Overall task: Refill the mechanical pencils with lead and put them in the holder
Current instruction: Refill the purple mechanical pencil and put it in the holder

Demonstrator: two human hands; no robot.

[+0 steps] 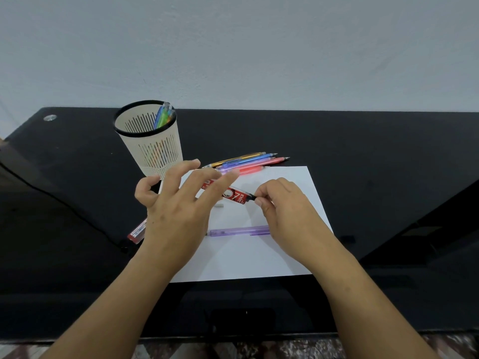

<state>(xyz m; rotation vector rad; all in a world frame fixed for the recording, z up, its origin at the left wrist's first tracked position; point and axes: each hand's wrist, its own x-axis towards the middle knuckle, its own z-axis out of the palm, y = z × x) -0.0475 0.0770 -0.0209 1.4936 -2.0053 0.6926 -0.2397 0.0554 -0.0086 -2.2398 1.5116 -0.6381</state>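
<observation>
I judge this the lead-fetching step. My right hand (pixel 282 203) pinches the black cap end of the flat red lead case (pixel 237 197). My left hand (pixel 178 203) splays over the case, its grip hidden, so I cannot tell. The translucent purple mechanical pencil (pixel 238 231) lies on the white paper sheet (pixel 259 255). Next the cap needs opening and one lead drawing out.

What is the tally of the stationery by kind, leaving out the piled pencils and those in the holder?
Red lead cases: 2
Pencil holder: 1
White paper sheet: 1
Purple mechanical pencil: 1
Small white piece: 1
Total: 6
</observation>
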